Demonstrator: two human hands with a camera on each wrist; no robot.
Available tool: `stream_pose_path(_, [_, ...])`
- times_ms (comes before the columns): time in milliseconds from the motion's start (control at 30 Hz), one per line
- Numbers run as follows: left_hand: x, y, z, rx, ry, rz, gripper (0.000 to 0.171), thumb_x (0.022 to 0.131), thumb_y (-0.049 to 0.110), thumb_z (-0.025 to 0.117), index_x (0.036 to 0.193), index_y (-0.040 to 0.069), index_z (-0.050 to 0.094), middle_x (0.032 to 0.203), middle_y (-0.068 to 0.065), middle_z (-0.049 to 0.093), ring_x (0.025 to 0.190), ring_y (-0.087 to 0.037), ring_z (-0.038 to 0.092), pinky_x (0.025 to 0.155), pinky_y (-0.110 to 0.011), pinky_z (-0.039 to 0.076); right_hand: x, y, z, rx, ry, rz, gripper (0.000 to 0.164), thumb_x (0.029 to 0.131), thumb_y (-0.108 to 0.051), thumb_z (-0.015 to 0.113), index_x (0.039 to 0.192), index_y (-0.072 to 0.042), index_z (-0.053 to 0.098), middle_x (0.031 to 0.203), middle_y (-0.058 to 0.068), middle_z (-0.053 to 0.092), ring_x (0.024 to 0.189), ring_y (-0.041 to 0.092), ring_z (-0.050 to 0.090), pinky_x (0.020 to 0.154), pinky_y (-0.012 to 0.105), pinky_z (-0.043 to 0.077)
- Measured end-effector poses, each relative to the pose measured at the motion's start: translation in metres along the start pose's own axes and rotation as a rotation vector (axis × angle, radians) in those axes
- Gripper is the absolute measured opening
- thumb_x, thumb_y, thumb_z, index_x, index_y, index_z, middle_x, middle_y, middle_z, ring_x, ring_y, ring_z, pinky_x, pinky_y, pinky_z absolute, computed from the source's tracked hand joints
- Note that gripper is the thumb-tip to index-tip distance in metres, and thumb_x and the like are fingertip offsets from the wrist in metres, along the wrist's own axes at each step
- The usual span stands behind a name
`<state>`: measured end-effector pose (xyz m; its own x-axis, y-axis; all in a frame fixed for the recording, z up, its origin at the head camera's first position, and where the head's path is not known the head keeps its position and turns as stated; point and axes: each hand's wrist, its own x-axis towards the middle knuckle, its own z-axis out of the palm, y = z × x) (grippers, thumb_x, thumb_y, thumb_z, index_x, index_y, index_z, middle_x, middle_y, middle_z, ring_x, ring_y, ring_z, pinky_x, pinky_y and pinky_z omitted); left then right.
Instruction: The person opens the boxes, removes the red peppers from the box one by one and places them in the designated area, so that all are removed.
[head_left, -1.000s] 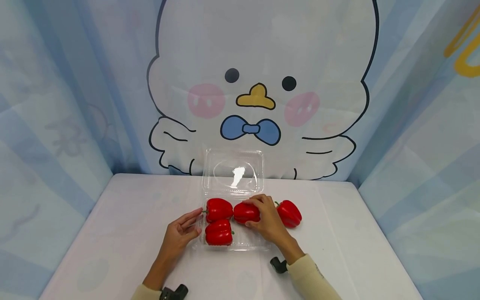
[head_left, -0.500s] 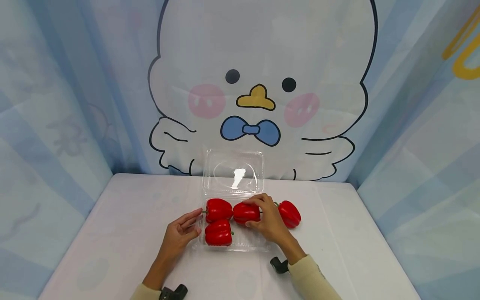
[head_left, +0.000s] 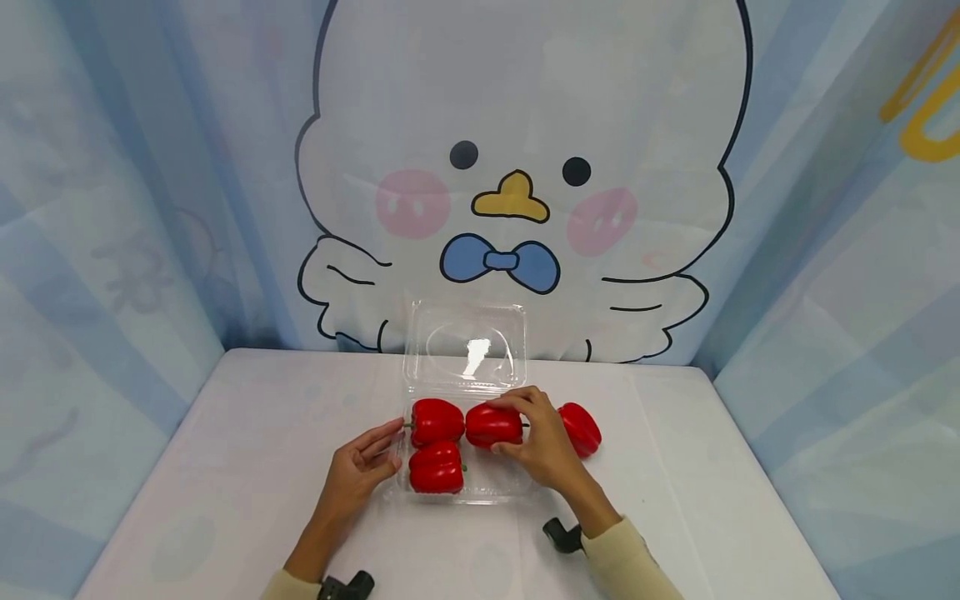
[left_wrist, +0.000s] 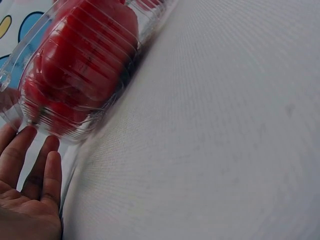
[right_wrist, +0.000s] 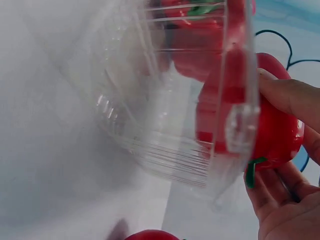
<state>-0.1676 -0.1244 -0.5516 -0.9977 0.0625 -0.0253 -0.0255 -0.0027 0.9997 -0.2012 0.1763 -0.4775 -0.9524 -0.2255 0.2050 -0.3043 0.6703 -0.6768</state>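
left sleeve (head_left: 291, 586): pale beige cloth | right sleeve (head_left: 630, 557): the same pale beige | left wrist camera (head_left: 347, 586): black, with a rounded end | right wrist camera (head_left: 562, 536): also black, short and rounded

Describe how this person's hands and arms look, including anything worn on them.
The left hand and right hand are bare, with no gloves or rings visible. The left arm has a pale beige fabric sleeve, and the right arm a matching one. A small black device with a rounded, tube-like end sits near each cuff: left, right. No cables show.
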Motion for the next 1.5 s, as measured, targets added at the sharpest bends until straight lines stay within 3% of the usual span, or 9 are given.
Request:
stream_pose_path(500, [-0.002, 0.003, 0.001, 0.016, 0.008, 0.005, 0.058, 0.096, 0.008, 0.078, 0.15, 0.01, 0.059, 0.156, -0.006, 0.06, 0.148, -0.029, 0.055, 0.107, -0.016, 0.051, -0.014, -0.008, -0.017, 0.026, 0.053, 0.012, 0.066, 0.075, -0.01, 0.096, 0.133, -0.03, 0.072, 0.141, -0.001, 0.06, 0.137, 0.025, 0.054, 0.098, 0.046, 0.064])
stream_pose_path(767, [-0.002, 0.004, 0.002, 0.006, 0.004, -0.015, 0.058, 0.096, 0.009, 0.078, 0.151, 0.01, 0.059, 0.156, -0.006, 0.06, 0.148, -0.03, 0.054, 0.109, -0.021, 0.051, -0.025, -0.004, -0.026, 0.071, 0.09, 0.053, 0.07, 0.073, -0.01, 0.098, 0.135, -0.029, 0.071, 0.143, 0.002, 0.059, 0.138, 0.03, 0.054, 0.098, 0.055, 0.063])
stream_pose_path(1200, [-0.001, 0.002, 0.002, 0.015, 0.016, -0.011, 0.058, 0.095, 0.011, 0.079, 0.15, 0.011, 0.06, 0.155, -0.006, 0.061, 0.148, -0.031, 0.054, 0.105, -0.016, 0.053, -0.043, 0.006, -0.037, 0.081, 0.156, 0.015, 0.067, 0.074, -0.007, 0.097, 0.134, -0.025, 0.073, 0.14, 0.003, 0.061, 0.133, 0.031, 0.058, 0.097, 0.047, 0.064])
stream_pose_path(1500, [-0.002, 0.002, 0.002, 0.013, 0.003, -0.001, 0.058, 0.096, 0.011, 0.079, 0.15, 0.01, 0.059, 0.156, -0.006, 0.061, 0.148, -0.031, 0.054, 0.105, -0.015, 0.052, -0.054, 0.019, -0.042, 0.069, 0.185, 0.053, 0.069, 0.073, -0.008, 0.097, 0.135, -0.026, 0.072, 0.142, 0.003, 0.061, 0.135, 0.032, 0.056, 0.096, 0.049, 0.064])
